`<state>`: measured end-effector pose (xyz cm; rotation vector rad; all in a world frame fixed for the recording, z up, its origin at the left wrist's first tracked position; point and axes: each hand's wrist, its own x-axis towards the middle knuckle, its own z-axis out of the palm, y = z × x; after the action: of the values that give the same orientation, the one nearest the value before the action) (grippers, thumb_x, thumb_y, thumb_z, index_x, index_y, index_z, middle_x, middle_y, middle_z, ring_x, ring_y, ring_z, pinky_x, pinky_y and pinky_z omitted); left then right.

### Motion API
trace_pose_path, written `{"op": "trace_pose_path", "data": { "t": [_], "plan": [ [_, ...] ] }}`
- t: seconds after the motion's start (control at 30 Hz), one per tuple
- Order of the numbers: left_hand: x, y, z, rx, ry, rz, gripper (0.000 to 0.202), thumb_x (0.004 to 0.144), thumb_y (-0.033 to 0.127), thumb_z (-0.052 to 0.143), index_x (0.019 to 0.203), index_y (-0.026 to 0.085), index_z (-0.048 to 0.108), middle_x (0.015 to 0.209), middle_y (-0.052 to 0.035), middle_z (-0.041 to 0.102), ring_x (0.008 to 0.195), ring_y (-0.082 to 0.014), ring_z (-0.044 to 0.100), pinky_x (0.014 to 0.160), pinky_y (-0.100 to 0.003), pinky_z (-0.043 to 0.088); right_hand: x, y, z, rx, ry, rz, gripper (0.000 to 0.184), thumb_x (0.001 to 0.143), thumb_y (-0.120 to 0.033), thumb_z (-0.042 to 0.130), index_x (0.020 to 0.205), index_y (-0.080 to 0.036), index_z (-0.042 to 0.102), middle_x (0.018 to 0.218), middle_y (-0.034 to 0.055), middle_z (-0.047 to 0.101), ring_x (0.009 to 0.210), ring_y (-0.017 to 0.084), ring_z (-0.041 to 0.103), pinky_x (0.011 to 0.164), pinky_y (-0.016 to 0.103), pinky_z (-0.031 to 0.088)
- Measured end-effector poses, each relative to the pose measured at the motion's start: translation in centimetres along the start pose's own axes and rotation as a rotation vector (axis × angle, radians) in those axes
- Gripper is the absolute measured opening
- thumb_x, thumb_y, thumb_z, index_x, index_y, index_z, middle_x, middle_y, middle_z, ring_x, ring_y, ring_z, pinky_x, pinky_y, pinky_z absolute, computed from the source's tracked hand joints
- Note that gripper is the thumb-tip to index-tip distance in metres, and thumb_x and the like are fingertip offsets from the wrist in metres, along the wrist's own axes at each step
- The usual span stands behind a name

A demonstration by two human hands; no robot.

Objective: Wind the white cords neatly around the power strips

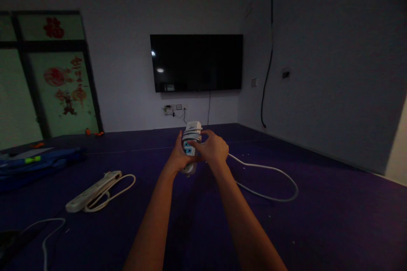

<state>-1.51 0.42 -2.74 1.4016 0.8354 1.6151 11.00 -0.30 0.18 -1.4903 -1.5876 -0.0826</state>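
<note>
I hold a white power strip (192,130) upright in front of me, with its white cord wound round its upper part. My left hand (178,157) grips the strip's body from the left. My right hand (212,149) is closed on the cord at the strip's front. The loose end of the cord (270,184) trails from my hands in a loop over the purple floor on the right.
A second white power strip (92,192) with its coiled cord lies on the floor at the left. Another white cable (47,230) lies at the lower left. Blue fabric (38,165) is bundled at the far left. A dark wall-mounted TV (196,62) hangs ahead.
</note>
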Motion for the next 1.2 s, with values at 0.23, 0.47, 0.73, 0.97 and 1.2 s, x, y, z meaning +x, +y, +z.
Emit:
{"op": "trace_pose_path", "data": {
  "t": [0.23,0.47,0.73,0.97,1.2],
  "plan": [
    [0.5,0.0,0.1,0.038,0.234,0.113,0.084,0.036,-0.001,0.076,0.114,0.019,0.054,0.099,-0.0047,0.062,0.088,-0.0202,0.059,0.075,-0.029,0.045,0.5,0.4,-0.1,0.169,0.019,-0.108,0.045,0.070,-0.057,0.061,0.104,-0.027,0.064,0.066,0.0008,0.066,0.067,0.018,0.062,0.056,0.025,0.035],
    [-0.6,3.3,-2.2,-0.412,-0.207,-0.193,0.055,0.059,0.028,0.063,0.111,0.011,0.055,0.074,-0.0057,0.062,0.052,-0.0121,0.054,0.045,-0.021,0.039,2.1,3.9,0.8,0.295,0.032,-0.082,0.043,0.081,-0.057,0.047,0.092,-0.022,0.069,0.058,-0.0001,0.064,0.057,0.015,0.058,0.050,0.023,0.032],
    [-0.7,3.0,-2.4,-0.559,-0.347,-0.218,0.067,0.060,0.028,0.054,0.122,0.005,0.045,0.090,-0.0158,0.065,0.068,-0.0197,0.062,0.050,-0.025,0.045,2.1,4.1,3.0,0.199,-0.077,-0.241,0.031,0.090,-0.024,0.039,0.102,-0.021,0.068,0.099,0.0076,0.070,0.093,0.019,0.064,0.077,0.026,0.043],
    [-0.6,2.7,-1.9,-0.486,-0.305,-0.231,0.055,0.062,0.025,0.053,0.115,0.007,0.052,0.076,-0.0105,0.067,0.060,-0.0175,0.063,0.046,-0.023,0.045,1.6,2.1,2.4,0.447,-0.171,-0.335,0.043,0.084,-0.047,0.050,0.117,-0.021,0.061,0.102,0.0070,0.069,0.093,0.020,0.063,0.077,0.028,0.046],
    [-0.9,2.3,-2.8,-0.304,-0.330,-0.236,0.047,0.062,0.024,0.059,0.106,0.009,0.059,0.067,-0.0080,0.067,0.055,-0.0191,0.063,0.048,-0.027,0.047,0.9,1.8,1.2,0.415,-0.246,-0.228,0.041,0.068,-0.055,0.063,0.080,-0.017,0.072,0.066,0.0023,0.067,0.063,0.015,0.060,0.054,0.022,0.038]
  ]
}}
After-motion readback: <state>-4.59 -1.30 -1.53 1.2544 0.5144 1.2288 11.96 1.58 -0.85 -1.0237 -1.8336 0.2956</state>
